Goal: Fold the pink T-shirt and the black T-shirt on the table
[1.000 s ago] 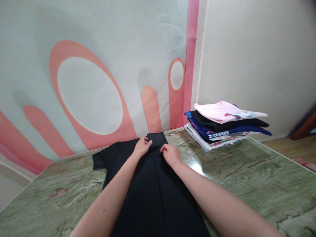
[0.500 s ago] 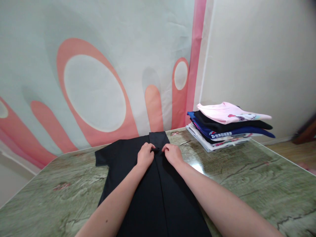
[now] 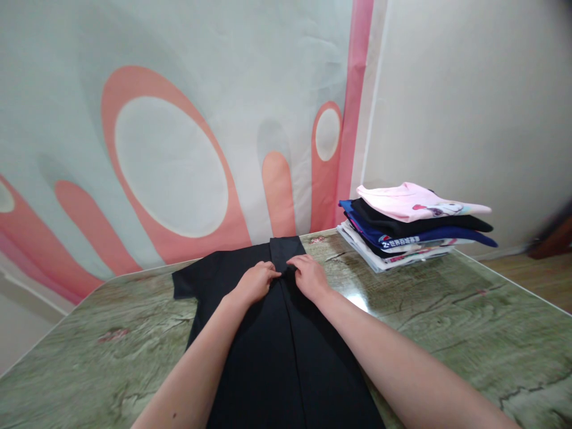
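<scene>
A black short-sleeved shirt [image 3: 263, 369] lies flat on the table, its left sleeve spread out and its right side folded inward over the body. My left hand [image 3: 257, 281] is closed on the fabric near the upper middle, by the edge of the folded strip. Just to the right, my right hand [image 3: 309, 275] pinches the cloth of the folded part. A small raised bunch of black fabric shows between the two hands. The lower end of the shirt runs out of view at the bottom.
On the right of the wood-patterned table [image 3: 447, 322] stands a stack of folded clothes [image 3: 415, 229], a pink one on top. A curtain with pink shapes [image 3: 179, 167] hangs behind the table's far edge. A plain wall [image 3: 460, 107] rises at the right.
My left hand has shifted slightly left and down, with its index finger now stretched toward the right hand. My right hand has turned inward a little over the cloth.
</scene>
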The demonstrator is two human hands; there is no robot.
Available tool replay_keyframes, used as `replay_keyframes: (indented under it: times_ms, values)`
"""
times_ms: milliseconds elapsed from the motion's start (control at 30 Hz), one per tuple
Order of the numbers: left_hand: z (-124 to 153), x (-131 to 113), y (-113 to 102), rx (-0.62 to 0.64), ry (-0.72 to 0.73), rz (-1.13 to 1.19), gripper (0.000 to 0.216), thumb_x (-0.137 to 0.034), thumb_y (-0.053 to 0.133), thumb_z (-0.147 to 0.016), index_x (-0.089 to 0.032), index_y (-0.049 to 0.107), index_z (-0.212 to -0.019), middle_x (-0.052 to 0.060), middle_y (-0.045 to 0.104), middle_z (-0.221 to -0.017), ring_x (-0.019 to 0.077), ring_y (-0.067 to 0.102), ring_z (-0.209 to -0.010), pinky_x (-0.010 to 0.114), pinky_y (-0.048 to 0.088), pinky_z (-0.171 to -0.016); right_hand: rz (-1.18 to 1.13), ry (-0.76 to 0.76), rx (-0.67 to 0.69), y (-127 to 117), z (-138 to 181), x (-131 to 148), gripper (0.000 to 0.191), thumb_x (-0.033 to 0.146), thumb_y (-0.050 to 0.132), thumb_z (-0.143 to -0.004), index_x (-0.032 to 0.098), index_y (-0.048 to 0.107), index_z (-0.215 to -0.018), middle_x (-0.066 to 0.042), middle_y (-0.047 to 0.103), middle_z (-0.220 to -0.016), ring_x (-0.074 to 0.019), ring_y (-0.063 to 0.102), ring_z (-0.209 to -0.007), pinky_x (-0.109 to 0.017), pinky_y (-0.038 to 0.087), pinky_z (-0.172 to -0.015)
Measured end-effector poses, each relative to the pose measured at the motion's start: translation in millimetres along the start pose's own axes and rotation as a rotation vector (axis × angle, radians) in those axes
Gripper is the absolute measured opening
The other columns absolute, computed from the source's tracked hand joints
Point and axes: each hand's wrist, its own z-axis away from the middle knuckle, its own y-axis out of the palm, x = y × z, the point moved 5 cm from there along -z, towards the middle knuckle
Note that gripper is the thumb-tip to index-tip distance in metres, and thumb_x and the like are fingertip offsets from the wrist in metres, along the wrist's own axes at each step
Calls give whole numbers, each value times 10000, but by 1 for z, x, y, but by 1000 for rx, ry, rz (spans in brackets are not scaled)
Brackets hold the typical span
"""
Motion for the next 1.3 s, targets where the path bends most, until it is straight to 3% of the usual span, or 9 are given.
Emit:
replay_keyframes:
  times_ms: [100,200,367,533,633,800,933,1033,1300]
  values:
    - [3,5,-2,9,27,39,433,-62,465,-806,-306,709,-1068,29,656,-1029,189,569,-970,289,447,-874,31,-146,122,6,3,11,423,2,454,-773,205,676,-1070,-33,674,-1083,-192,494,-1072,-306,387,-905]
    - [3,10,-8,-7,-7,102,403,-68,479,-782,-294,730,-1001,6,671,-1018,173,594,-947,270,452,-886,106,-181,191,10,5,16,372,36,470,-807,210,681,-1058,-49,685,-1019,-206,491,-1060,-326,382,-868]
    - [-28,19,-24,-274,-183,138,409,-67,392,-831,-206,699,-1063,39,672,-1070,163,609,-984,265,457,-924,197,-192,229,12,5,21,330,54,470,-823,201,687,-1024,-68,665,-1014,-207,493,-1036,-321,383,-819]
    - [-93,22,3,-249,-226,131,483,-27,342,-853,-111,554,-1278,112,596,-1262,171,545,-1159,281,390,-1019,226,-237,216,11,8,27,306,96,443,-862,189,688,-1020,-72,653,-1084,-207,493,-1035,-321,384,-815]
    - [-113,27,30,-187,-240,115,490,-16,360,-843,-65,516,-1305,166,543,-1320,198,497,-1230,313,355,-1048,227,-266,244,13,9,29,315,91,478,-831,209,688,-1035,-62,674,-1050,-209,499,-1034,-320,383,-815]
    - [-110,31,61,-95,-206,82,462,-162,356,-923,-180,434,-1378,91,367,-1478,215,293,-1375,414,232,-1110,121,-134,154,9,4,16,289,100,481,-831,244,727,-880,-21,715,-893,-188,559,-892,-310,384,-832]
    - [-104,27,66,-57,-177,57,497,-370,340,-956,-239,335,-1434,65,274,-1525,244,203,-1407,484,176,-1112,-1,107,47,3,-2,-9,325,52,470,-786,242,732,-811,4,720,-859,-158,600,-832,-259,415,-792]
    - [-102,21,64,-51,-171,38,524,-422,340,-950,-274,295,-1451,57,238,-1539,269,169,-1413,518,160,-1104,-58,256,38,3,-3,-24,339,44,462,-770,241,734,-817,11,722,-841,-148,627,-800,-237,437,-738]
    - [-86,5,49,-81,-166,-17,501,-377,290,-967,-225,318,-1443,82,252,-1532,272,138,-1419,513,159,-1106,-75,243,15,5,-3,-24,318,43,471,-750,228,730,-748,4,724,-801,-148,637,-769,-231,447,-743]
